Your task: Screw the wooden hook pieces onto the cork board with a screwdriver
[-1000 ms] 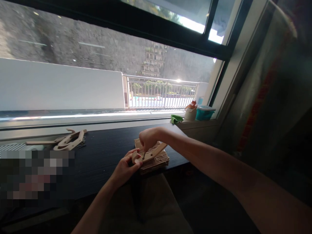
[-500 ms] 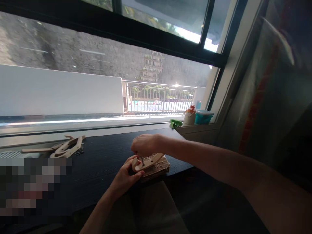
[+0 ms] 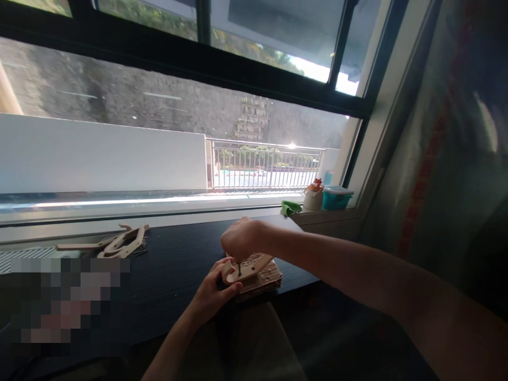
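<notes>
The left hand (image 3: 214,291) was curled round the hooked end of a pale wooden piece (image 3: 246,273), its thumb along the near edge and its fingers on the far side. The right hand (image 3: 243,239) was closed in a fist above that same end, back uppermost, gripping what was probably a thin tool (image 3: 239,269); its dark shaft ran down to the wood beside the hook, but the handle was hidden inside the fist. A dark hole showed farther along the wooden piece, which lay slantwise on a corrugated cardboard pad (image 3: 274,279) near the front edge of the table (image 3: 178,259).

The table was black and stood against a wide window. On its left side lay more wooden parts (image 3: 123,244), with a little heap of screws or similar small metal bits (image 3: 140,248) just beside them. Outside were a white wall (image 3: 99,153) and a metal railing (image 3: 270,166); a curtain (image 3: 424,174) with a red band hung at the right.

On the sill by the window's right corner, a green cloth (image 3: 291,207) lay near a pale jug (image 3: 313,199) with an orange top. Next to the jug stood a teal tub (image 3: 335,200) under a pale lid, its contents out of sight.
</notes>
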The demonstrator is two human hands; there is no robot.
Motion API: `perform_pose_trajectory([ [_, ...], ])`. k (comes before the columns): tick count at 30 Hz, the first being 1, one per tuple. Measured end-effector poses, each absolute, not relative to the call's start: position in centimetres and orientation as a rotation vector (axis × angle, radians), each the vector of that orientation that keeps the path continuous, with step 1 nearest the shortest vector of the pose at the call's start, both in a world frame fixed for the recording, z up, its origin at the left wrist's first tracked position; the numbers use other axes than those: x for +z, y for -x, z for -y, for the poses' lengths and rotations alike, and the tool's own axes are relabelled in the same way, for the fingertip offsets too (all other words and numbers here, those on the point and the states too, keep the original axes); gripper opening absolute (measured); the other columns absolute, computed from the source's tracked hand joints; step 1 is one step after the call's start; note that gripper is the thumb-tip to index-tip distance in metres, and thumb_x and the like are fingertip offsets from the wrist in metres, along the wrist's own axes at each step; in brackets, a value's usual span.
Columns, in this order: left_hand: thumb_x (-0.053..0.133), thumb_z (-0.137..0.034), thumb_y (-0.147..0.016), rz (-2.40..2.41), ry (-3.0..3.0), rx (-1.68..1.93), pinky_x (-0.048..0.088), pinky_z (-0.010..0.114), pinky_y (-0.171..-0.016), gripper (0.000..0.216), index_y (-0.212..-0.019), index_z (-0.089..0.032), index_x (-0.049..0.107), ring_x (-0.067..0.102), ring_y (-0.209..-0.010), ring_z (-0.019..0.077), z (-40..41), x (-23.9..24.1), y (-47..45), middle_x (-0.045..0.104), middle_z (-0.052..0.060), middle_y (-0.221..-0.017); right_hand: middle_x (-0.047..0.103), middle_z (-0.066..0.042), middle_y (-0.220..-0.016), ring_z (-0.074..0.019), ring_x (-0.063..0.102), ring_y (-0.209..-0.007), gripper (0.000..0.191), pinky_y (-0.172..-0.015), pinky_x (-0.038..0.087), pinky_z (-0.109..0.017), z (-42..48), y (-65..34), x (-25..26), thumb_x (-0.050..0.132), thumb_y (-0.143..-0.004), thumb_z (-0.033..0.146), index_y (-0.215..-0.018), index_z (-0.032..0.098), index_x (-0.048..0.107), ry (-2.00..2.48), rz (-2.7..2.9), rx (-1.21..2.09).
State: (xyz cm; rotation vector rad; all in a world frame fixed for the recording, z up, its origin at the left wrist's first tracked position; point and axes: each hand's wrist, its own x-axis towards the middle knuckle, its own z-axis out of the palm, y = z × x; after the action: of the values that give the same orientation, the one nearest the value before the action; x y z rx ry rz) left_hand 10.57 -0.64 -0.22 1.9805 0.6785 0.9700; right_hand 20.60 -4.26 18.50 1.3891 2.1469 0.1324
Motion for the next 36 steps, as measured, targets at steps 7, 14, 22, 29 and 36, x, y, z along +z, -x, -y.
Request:
perform_pose_trajectory([
  [7, 0.066, -0.034, -0.067, -0.703, -1.995, 0.96, 0.042, 0.038, -0.097, 0.032, -0.093, -0.016, 0.064, 0.055, -0.108, 0.0262, 0.7, 0.1, -10.6, 0.056, 0.011, -0.118, 0.068, -0.008, -0.078, -0.0183, 0.062, -0.074, 0.021, -0.059, 0.043, -0.025, 3.9, -21.9, 17.2, 0.061, -0.072, 0.019, -0.09, 0.011, 0.07, -1.265, -2.265, 0.164],
  [14, 0.066, -0.036, -0.067, -0.726, -1.986, 0.958, 0.038, 0.036, -0.1, 0.03, -0.09, -0.017, 0.063, 0.051, -0.114, 0.0243, 0.8, 0.0, -10.7, 0.053, 0.011, -0.124, 0.067, -0.015, -0.094, -0.0227, 0.062, -0.083, 0.034, -0.061, 0.044, -0.028, 4.2, -23.1, 16.6, 0.055, -0.077, 0.032, -0.098, 0.008, 0.068, -1.52, -2.223, 0.086],
  [22, 0.063, -0.039, -0.07, -0.733, -2.049, 0.936, 0.036, 0.038, -0.101, 0.028, -0.089, -0.018, 0.063, 0.05, -0.115, 0.0267, 0.5, 0.1, -10.6, 0.058, 0.01, -0.115, 0.069, -0.009, -0.084, -0.0164, 0.059, -0.073, 0.028, -0.06, 0.041, -0.024, 4.0, -21.0, 18.8, 0.061, -0.07, 0.014, -0.095, 0.006, 0.07, -1.264, -2.223, -0.001],
  [29, 0.061, -0.039, -0.071, -0.754, -2.058, 0.901, 0.041, 0.036, -0.095, 0.029, -0.09, -0.017, 0.062, 0.053, -0.109, 0.027, 0.5, 0.1, -10.6, 0.058, 0.008, -0.11, 0.068, -0.011, -0.085, -0.0168, 0.059, -0.072, 0.025, -0.06, 0.042, -0.026, 3.5, -21.8, 17.3, 0.057, -0.073, 0.014, -0.093, 0.006, 0.069, -1.235, -2.362, 0.074],
  [36, 0.059, -0.041, -0.072, -0.776, -2.077, 0.888, 0.042, 0.035, -0.093, 0.027, -0.085, -0.017, 0.063, 0.055, -0.104, 0.0259, 0.9, 0.5, -10.6, 0.06, 0.008, -0.104, 0.067, -0.013, -0.095, -0.0226, 0.061, -0.084, 0.032, -0.063, 0.047, -0.029, 3.7, -21.0, 17.0, 0.06, -0.072, 0.022, -0.101, 0.01, 0.067, -1.536, -2.227, 0.123],
])
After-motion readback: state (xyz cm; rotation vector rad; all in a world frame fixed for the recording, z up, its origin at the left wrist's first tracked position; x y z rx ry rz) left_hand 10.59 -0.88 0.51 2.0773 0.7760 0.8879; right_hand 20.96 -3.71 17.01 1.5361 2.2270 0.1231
